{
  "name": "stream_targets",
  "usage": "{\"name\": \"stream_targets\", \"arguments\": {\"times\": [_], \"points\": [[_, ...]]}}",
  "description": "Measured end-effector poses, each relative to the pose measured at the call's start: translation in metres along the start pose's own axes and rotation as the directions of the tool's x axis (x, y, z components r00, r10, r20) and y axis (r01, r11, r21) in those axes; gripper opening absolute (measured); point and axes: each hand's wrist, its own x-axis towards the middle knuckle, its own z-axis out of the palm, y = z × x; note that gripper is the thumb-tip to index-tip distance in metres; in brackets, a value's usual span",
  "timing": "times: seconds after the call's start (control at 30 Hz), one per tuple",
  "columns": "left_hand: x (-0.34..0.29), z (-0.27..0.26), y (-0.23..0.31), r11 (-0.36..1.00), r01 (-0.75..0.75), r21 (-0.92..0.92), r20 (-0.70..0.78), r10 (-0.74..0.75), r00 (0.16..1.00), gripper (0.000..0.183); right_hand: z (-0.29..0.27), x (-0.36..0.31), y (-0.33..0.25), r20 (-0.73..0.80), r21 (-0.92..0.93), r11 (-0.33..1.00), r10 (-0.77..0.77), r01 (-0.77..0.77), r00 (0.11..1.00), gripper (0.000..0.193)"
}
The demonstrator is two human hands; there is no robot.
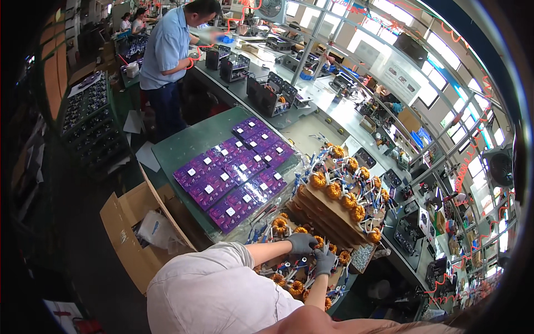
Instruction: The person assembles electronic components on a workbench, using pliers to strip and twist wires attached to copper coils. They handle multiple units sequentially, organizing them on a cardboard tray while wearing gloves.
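My left hand (302, 243), in a grey glove, reaches in from the left over a layer of copper-wound ring coils with wire leads. Its fingers curl beside one orange coil (319, 242). Close by, my right hand (324, 262), also gloved in grey, comes up from below with its fingers bent together. Thin pale strands or a slim tool show at its fingertips, too small to tell which. Around both hands lie more ring coils (296, 288) with blue, white and red-tipped leads. What each hand grips is mostly hidden.
Stacked cardboard layers topped with ring coils (334, 191) rise just beyond my hands. A box of small metal parts (362, 257) sits to the right. Purple circuit boards (243, 167) cover a green table (172, 146). An open carton (125, 239) stands left; a person (162, 55) works beyond.
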Motion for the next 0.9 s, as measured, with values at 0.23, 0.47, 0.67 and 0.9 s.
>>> {"name": "stream_targets", "arguments": {"times": [0.23, 0.47, 0.67, 0.9], "points": [[0.007, 0.004, 0.002, 0.998, -0.013, -0.064, 0.041, 0.016, 0.999, 0.046, -0.022, 0.009, 0.005, -0.082, -0.420, 0.907, -0.075, 0.034, 0.994, 0.029], [0.012, 0.016, -0.016, 0.984, -0.002, -0.178, -0.086, -0.013, 0.996, 0.040, 0.009, -0.006, -0.009, -0.154, -0.251, 0.968, -0.030, -0.010, 0.988, 0.025], [0.005, 0.002, -0.002, 0.996, 0.055, -0.070, -0.071, -0.060, 0.996, 0.045, 0.004, -0.017, -0.032, -0.137, -0.081, 0.991, 0.092, -0.103, 0.986, 0.018], [0.007, 0.004, 0.000, 0.986, 0.128, -0.107, -0.034, -0.132, 0.991, 0.045, 0.013, -0.008, -0.013, -0.199, -0.187, 0.980, 0.032, -0.070, 0.980, 0.017]]}}
